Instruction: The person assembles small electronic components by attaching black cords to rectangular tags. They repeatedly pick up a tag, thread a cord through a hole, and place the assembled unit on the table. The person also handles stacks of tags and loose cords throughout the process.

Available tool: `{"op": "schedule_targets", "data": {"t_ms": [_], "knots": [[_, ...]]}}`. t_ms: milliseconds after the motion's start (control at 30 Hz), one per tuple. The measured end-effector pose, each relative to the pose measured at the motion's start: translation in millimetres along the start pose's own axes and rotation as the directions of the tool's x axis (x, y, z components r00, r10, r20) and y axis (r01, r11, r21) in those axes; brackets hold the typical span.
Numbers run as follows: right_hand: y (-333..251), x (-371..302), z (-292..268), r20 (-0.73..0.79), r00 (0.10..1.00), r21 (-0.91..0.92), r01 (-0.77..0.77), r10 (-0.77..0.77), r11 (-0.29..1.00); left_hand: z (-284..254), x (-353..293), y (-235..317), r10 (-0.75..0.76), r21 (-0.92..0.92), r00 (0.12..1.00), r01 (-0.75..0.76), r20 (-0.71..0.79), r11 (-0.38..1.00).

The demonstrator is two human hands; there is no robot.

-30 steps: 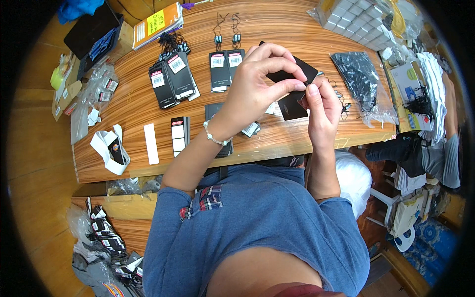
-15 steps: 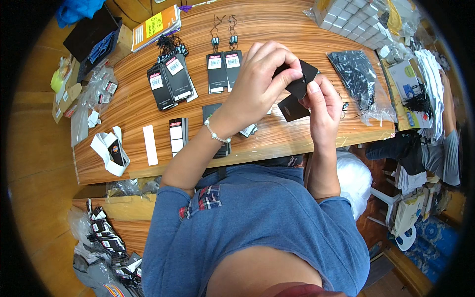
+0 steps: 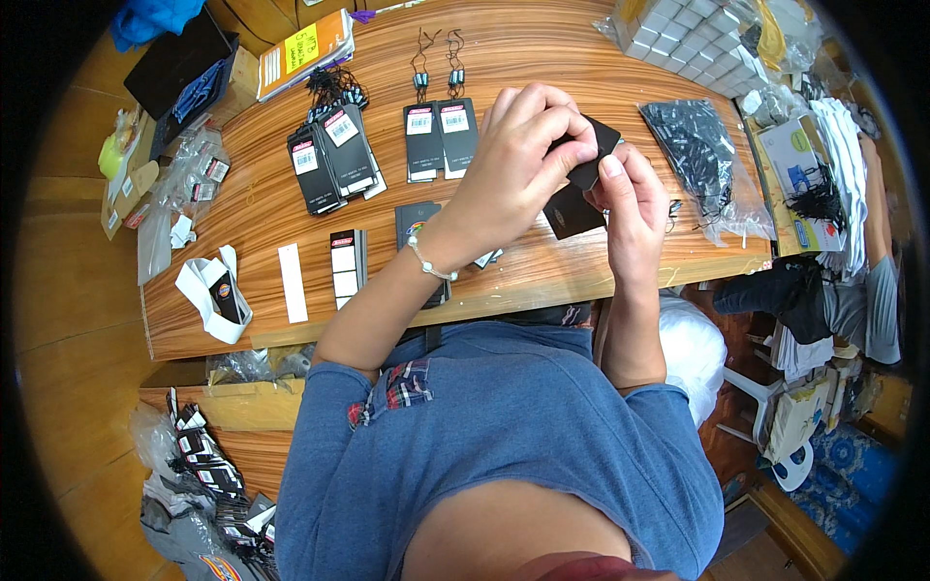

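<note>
My left hand [image 3: 528, 155] is closed, thumb and fingers pinching a black hang tag [image 3: 605, 137] above the table. Close beside it, my right hand [image 3: 632, 198] pinches at the edge of the same tag; whether a string is between the fingertips is hidden. Below the hands is another black tag piece [image 3: 572, 215], partly covered by the right fingers; I cannot tell whether it is joined to the held one. Two finished-looking black tags [image 3: 455, 131] with strings lie left of my left hand. Under my left wrist is a stack of dark tags [image 3: 412, 218].
Stacked black tags with strings [image 3: 334, 160] lie on the wooden table [image 3: 523, 44] at left. Nearer are a white ribbon loop [image 3: 208, 300], a white strip [image 3: 293, 283] and labelled cards [image 3: 346, 269]. At right lies a plastic bag of black strings [image 3: 693, 160], with small white boxes [image 3: 668, 34] behind.
My left hand has shifted slightly right and down, its fingertips nearer my right ones. The held tag has tilted a little. The things on the table have stayed put.
</note>
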State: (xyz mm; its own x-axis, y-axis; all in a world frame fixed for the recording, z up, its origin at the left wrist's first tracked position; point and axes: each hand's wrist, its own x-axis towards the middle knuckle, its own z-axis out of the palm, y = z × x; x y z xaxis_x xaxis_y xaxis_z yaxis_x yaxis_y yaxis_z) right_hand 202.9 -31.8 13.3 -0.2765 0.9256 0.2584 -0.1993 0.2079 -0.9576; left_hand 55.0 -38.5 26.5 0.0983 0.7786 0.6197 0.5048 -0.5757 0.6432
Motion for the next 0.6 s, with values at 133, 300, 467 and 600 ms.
{"op": "schedule_targets", "data": {"t_ms": [133,300,467,600], "knots": [[-1.1,1.7,-3.5,0.020,0.999,0.066,-0.050,0.049,0.997,-9.1,3.8,-3.6,0.043,-0.046,0.998,-0.041,0.039,0.998],[-1.0,1.7,-3.2,0.052,0.998,0.019,-0.028,0.027,0.999,-14.1,7.2,-2.9,0.069,-0.059,0.994,-0.064,0.084,0.996],[-2.0,0.4,-3.9,0.068,0.997,0.024,-0.028,0.026,0.999,-14.0,8.3,-1.0,0.080,-0.030,0.996,-0.079,0.027,0.996],[-3.9,-0.1,-3.1,0.081,0.996,0.098,-0.041,0.033,0.994,-13.7,3.8,-3.8,0.007,-0.102,0.999,-0.003,0.036,0.995]]}}
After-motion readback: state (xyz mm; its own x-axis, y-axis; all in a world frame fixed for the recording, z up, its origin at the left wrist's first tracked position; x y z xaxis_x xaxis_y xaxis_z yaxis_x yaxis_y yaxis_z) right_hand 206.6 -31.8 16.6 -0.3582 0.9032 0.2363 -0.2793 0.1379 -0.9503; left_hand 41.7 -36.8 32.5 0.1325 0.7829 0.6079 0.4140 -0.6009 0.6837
